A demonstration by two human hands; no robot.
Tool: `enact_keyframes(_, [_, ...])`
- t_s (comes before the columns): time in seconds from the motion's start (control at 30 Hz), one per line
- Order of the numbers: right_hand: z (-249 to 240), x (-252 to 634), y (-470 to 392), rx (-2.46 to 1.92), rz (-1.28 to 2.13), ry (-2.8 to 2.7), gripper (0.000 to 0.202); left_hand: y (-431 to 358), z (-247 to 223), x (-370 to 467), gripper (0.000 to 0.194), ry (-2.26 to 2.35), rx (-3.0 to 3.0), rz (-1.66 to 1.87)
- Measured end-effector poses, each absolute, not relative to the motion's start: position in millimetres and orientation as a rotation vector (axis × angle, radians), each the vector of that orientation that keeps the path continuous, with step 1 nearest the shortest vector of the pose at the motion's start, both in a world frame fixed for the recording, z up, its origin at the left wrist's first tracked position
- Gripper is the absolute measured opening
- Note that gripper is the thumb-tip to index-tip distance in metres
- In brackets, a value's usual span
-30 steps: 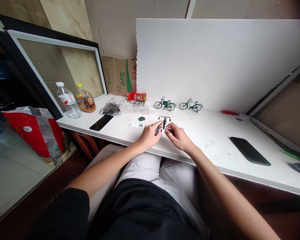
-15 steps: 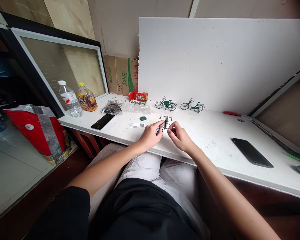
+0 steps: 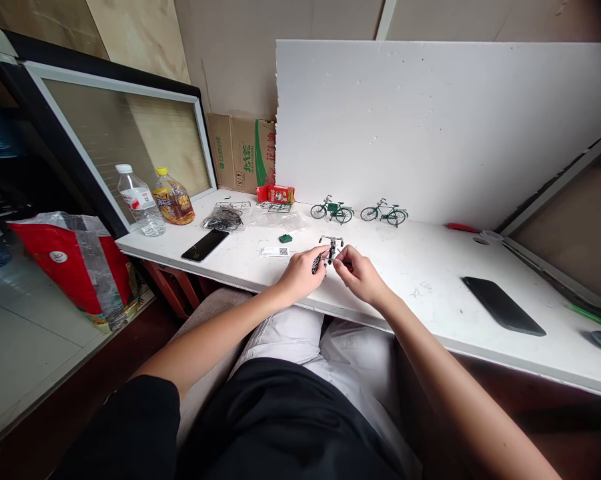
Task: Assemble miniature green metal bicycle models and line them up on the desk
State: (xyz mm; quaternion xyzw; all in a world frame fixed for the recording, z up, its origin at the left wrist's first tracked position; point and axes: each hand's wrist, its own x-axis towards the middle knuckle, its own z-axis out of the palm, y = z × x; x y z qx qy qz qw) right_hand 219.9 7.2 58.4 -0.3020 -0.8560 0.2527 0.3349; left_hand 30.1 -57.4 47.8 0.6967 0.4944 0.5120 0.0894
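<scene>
A small black model bicycle (image 3: 333, 248) is between my hands at the front of the white table (image 3: 390, 280), its handlebars pointing away from me. My left hand (image 3: 303, 272) is closed round its left side, where a spoked wheel shows by the fingers. The fingers of my right hand (image 3: 359, 272) are pinched against the bicycle's near right side; the tips hide what they grip. Behind stand two finished-looking green model bicycles, the left one (image 3: 332, 210) with a green bag and the right one (image 3: 384, 213) without. A small green piece (image 3: 285, 238) lies to the left.
A paper strip with a printed code (image 3: 274, 252), a phone (image 3: 205, 245), bagged black parts (image 3: 223, 217) and two bottles, one of them water (image 3: 140, 203), are on the left. A dark phone-like slab (image 3: 503, 305) lies right. A white board (image 3: 430, 127) stands behind.
The black model bicycle has shifted and turned slightly between my fingers. Both hands keep nearly the same place and hold. The whole view has tilted a little.
</scene>
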Motion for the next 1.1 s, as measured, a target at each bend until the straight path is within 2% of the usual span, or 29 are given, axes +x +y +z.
enact_keyframes(0.27, [57.4,220.5,7.3,-0.749,0.665,-2.236,0.018,-58.2,48.3,29.9,0.043,1.458,2.054,1.53])
enact_keyframes(1.1, [56.2,220.0,9.7,-0.783,0.684,-2.255,0.019,-57.0,44.0,31.3,0.043,1.49,2.047,1.429])
